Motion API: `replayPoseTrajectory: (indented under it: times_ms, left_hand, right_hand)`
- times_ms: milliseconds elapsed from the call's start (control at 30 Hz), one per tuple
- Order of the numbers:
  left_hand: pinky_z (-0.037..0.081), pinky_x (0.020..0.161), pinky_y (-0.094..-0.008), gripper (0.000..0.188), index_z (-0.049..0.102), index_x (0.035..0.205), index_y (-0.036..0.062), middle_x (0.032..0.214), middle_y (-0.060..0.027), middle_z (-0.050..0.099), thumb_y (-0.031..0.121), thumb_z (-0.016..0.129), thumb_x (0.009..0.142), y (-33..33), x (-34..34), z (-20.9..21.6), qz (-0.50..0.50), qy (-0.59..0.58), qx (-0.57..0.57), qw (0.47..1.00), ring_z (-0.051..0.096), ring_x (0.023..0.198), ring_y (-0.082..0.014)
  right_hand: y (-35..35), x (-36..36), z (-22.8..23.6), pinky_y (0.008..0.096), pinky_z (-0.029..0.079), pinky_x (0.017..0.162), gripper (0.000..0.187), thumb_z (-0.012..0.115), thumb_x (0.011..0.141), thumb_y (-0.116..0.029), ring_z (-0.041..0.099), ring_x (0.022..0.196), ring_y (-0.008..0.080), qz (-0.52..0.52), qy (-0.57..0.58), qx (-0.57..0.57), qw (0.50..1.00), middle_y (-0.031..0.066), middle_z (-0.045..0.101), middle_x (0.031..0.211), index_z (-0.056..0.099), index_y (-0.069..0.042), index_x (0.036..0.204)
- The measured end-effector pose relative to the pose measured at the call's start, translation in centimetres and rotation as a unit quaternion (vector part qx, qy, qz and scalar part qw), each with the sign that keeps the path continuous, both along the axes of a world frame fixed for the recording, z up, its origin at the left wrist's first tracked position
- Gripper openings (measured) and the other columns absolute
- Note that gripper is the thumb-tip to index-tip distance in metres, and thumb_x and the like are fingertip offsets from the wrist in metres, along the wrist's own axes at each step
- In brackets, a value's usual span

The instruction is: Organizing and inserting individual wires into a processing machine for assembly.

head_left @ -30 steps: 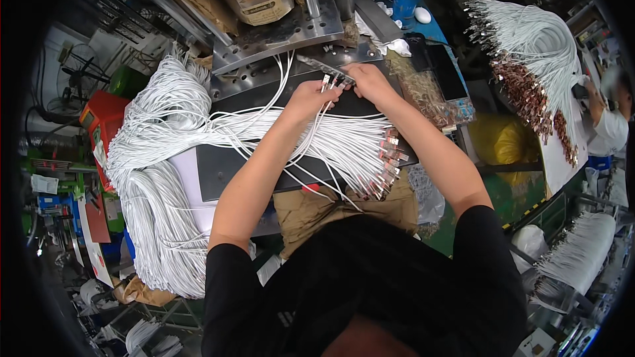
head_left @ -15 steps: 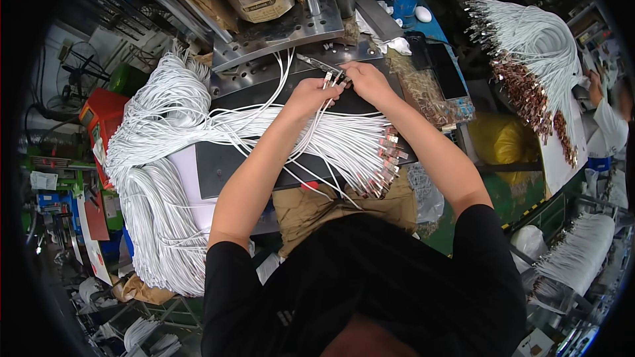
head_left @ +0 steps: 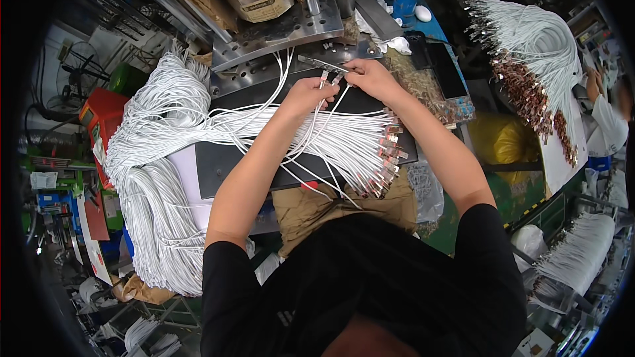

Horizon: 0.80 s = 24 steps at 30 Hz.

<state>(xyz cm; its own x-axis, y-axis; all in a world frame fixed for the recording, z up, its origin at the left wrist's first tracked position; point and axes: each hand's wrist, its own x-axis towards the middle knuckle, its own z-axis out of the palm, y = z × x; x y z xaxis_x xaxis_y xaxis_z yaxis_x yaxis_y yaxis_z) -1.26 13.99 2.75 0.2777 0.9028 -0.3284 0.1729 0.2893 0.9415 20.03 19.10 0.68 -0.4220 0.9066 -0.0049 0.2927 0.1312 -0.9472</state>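
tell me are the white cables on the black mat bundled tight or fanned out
Fanned out: the white cables spread loose across the black mat, metal ends splayed at the right.

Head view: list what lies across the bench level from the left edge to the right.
Red box → big heap of white cables → left hand → right hand → tray of small metal parts → second bundle of white cables with metal ends → another person's white sleeve.

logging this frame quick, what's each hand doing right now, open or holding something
Left hand: closed on the ends of white cables.
Right hand: closed, pinching a cable end by the metal strip.
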Motion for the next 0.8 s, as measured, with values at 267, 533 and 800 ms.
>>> replayPoseTrajectory:
  times_ms: [267,533,800]
  left_hand:
    - [0.048,0.066,-0.0248,0.029,0.071,0.102,0.0022,0.082,-0.0002,0.067,0.029,0.070,0.092,-0.5,-0.8,1.1,0.031,-0.049,-0.043,0.997,0.059,0.070,-0.0087]
    - [0.041,0.058,-0.0200,0.030,0.074,0.098,0.0037,0.075,0.0051,0.062,0.033,0.072,0.092,0.3,-1.3,2.1,0.032,0.015,-0.066,0.997,0.055,0.066,-0.0039]
    - [0.038,0.053,-0.0191,0.028,0.074,0.093,0.0053,0.073,0.0063,0.061,0.034,0.074,0.090,0.7,-0.2,1.9,0.051,0.013,-0.089,0.995,0.054,0.061,-0.0035]
  right_hand:
    - [-0.4,1.1,2.3,0.0282,0.053,0.074,0.044,0.079,0.083,-0.030,0.068,0.082,0.0142,0.016,0.063,-0.065,0.996,0.0090,0.072,0.090,0.070,0.004,0.110]
    - [-0.4,1.4,1.8,0.0268,0.051,0.075,0.041,0.080,0.083,-0.025,0.065,0.083,0.0113,0.064,0.054,-0.090,0.992,0.0069,0.072,0.094,0.068,0.002,0.112]
    - [-1.4,1.0,2.4,0.0253,0.049,0.080,0.035,0.077,0.086,-0.017,0.064,0.087,0.0091,0.098,0.020,-0.041,0.994,0.0050,0.072,0.096,0.066,0.001,0.113]
